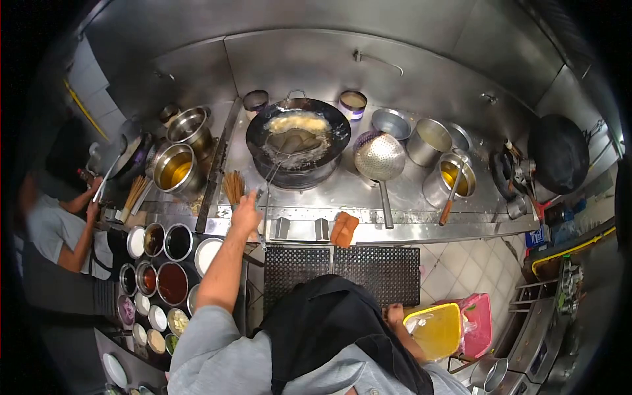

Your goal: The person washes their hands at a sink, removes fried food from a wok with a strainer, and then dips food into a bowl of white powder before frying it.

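A black wok [260, 148] sits on the burner, with bubbling oil, a pale golden mass at its far side and dark greenish-brown pieces in the middle. From it a long-handled metal wok tool [266, 220] slopes towards me; its head is hard to make out among the pieces. My left hand [246, 214] is closed at that handle, arm stretched forward. Just beyond the hand stands a bamboo wok brush [234, 186], its lower part hidden. My right hand [394, 315] hangs low beside a yellow plastic bin [434, 316], its fingers partly hidden.
Right of the wok lie a perforated strainer [380, 158], an orange-brown cloth [344, 229] and a pot of oil [450, 184]. Seasoning bowls [172, 283] fill the left side. Another person [62, 227] works at far left. A pink bin [477, 322] stands beside the yellow one.
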A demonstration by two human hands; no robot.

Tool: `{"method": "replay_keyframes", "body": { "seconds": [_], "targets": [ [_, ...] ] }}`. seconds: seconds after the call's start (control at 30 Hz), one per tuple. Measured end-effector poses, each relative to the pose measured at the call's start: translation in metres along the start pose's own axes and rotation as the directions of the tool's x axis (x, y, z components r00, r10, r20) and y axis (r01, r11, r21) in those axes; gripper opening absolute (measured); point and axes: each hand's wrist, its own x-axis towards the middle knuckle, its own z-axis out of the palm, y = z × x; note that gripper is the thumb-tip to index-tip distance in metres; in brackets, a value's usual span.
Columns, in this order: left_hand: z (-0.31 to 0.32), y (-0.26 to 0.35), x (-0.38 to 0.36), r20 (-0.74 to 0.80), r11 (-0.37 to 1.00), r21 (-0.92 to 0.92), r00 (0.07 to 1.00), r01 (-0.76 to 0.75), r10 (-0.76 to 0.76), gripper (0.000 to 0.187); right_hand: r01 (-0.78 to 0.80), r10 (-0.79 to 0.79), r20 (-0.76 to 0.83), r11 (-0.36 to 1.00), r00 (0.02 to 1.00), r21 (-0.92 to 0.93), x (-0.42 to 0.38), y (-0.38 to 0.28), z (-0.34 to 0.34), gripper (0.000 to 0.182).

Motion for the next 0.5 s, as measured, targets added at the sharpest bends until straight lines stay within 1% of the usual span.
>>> {"method": "replay_keyframes", "body": {
  "seconds": [0.03,0.07,0.1,0.13,0.17,0.2,0.23,0.27,0.33,0.37,0.4,0.43,0.47,0.5],
  "targets": [
    [0.006,0.000,0.008,0.204,0.992,0.111,0.976,0.055,-0.077,0.052,0.002,-0.002,0.003,1.000,1.000,0.001,0.009,-0.005,-0.006,0.018],
    [0.012,-0.002,0.015,0.202,0.992,0.113,0.976,0.055,-0.077,0.052,0.104,-0.104,-0.021,0.995,0.994,-0.004,0.022,-0.013,-0.010,0.011],
    [0.017,-0.005,0.021,0.187,0.989,0.145,0.981,0.018,-0.046,0.051,0.203,-0.203,-0.044,0.979,0.978,-0.012,0.031,-0.023,-0.013,0.004],
    [0.018,-0.008,0.026,0.175,0.984,0.179,0.984,-0.018,-0.014,0.050,0.201,-0.201,-0.041,0.980,0.979,-0.010,0.032,-0.035,-0.017,0.004],
    [0.017,-0.011,0.030,0.146,0.976,0.204,0.988,-0.077,0.048,0.047,0.226,-0.222,-0.055,0.972,0.973,0.066,0.028,-0.046,-0.024,0.005],
    [0.010,-0.006,0.033,0.153,0.975,0.209,0.987,-0.080,0.048,0.047,0.247,-0.240,-0.071,0.959,0.968,0.140,0.021,-0.051,-0.029,0.006],
    [-0.009,0.004,0.037,0.189,0.960,0.256,0.980,-0.111,0.063,0.044,0.288,-0.279,-0.089,0.951,0.956,0.109,0.029,-0.041,-0.034,0.012],
    [-0.028,0.016,0.041,0.223,0.944,0.300,0.972,-0.140,0.073,0.041,0.284,-0.275,-0.087,0.953,0.957,0.107,0.038,-0.025,-0.042,0.012],
    [-0.066,0.038,0.051,0.274,0.940,0.312,0.961,-0.136,0.048,0.036,0.230,-0.244,-0.107,0.965,0.964,-0.121,0.053,0.006,-0.057,0.015],
    [-0.065,0.027,0.060,0.244,0.943,0.283,0.964,-0.173,0.103,0.035,0.169,-0.187,-0.123,0.975,0.975,-0.143,0.064,0.031,-0.063,0.016],
    [-0.073,0.031,0.067,0.244,0.944,0.286,0.965,-0.167,0.097,0.035,0.170,-0.188,-0.117,0.975,0.975,-0.147,0.053,0.033,-0.068,0.016],
    [-0.090,0.041,0.072,0.293,0.939,0.300,0.953,-0.169,0.078,0.036,0.034,-0.041,-0.085,0.996,0.995,-0.079,0.034,0.033,-0.075,0.015],
    [-0.105,0.050,0.074,0.340,0.934,0.313,0.938,-0.173,0.060,0.036,-0.106,0.105,-0.046,0.994,0.993,-0.017,0.024,0.037,-0.080,0.016],
    [-0.116,0.059,0.073,0.315,0.930,0.325,0.947,-0.173,0.066,0.037,-0.107,0.106,-0.044,0.994,0.993,-0.019,0.021,0.041,-0.083,0.016]
  ]
}}
